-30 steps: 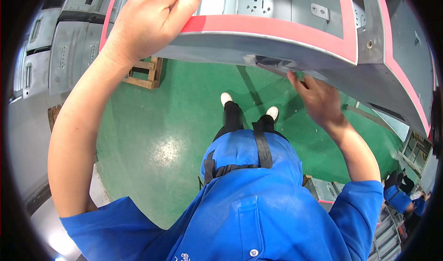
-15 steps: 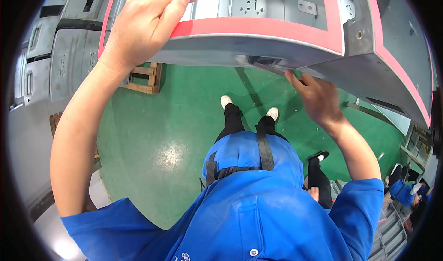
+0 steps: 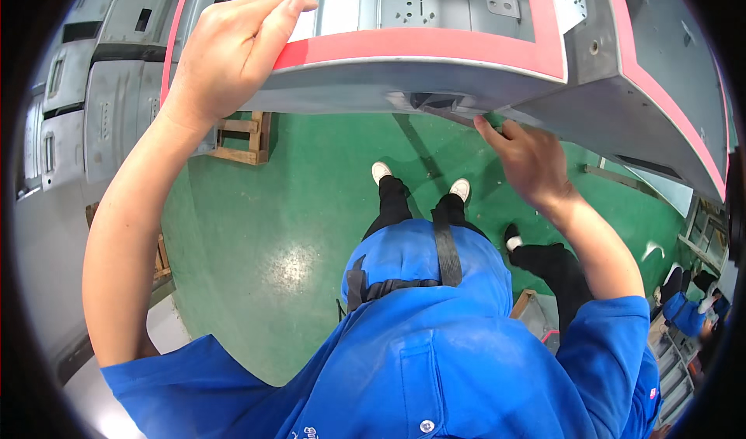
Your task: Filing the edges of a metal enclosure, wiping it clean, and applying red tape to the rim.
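A grey sheet-metal panel (image 3: 334, 85) with a pink-red strip (image 3: 412, 44) along its border spans the top of the view. My left hand (image 3: 233, 54) is closed over its near edge at the left, thumb along the top. In the panel's near side face is a dark rectangular slot (image 3: 437, 100). My right hand (image 3: 536, 163) is closed, palm down, on a thin flat metal tool (image 3: 454, 117) resembling a file. The tool's far end reaches the slot; most of its grip is hidden by my fingers.
A second grey panel (image 3: 622, 120) with a pink-red border adjoins at the right. Grey metal cabinets (image 3: 116, 120) are stacked at the left, near a wooden pallet (image 3: 252, 140). Another person's leg (image 3: 552, 264) is close by my right side; more people (image 3: 684, 311) are farther right.
Both panels sit slightly farther left in view. My hands keep their holds, with the tool still at the slot. The other person's leg beside me has shifted position.
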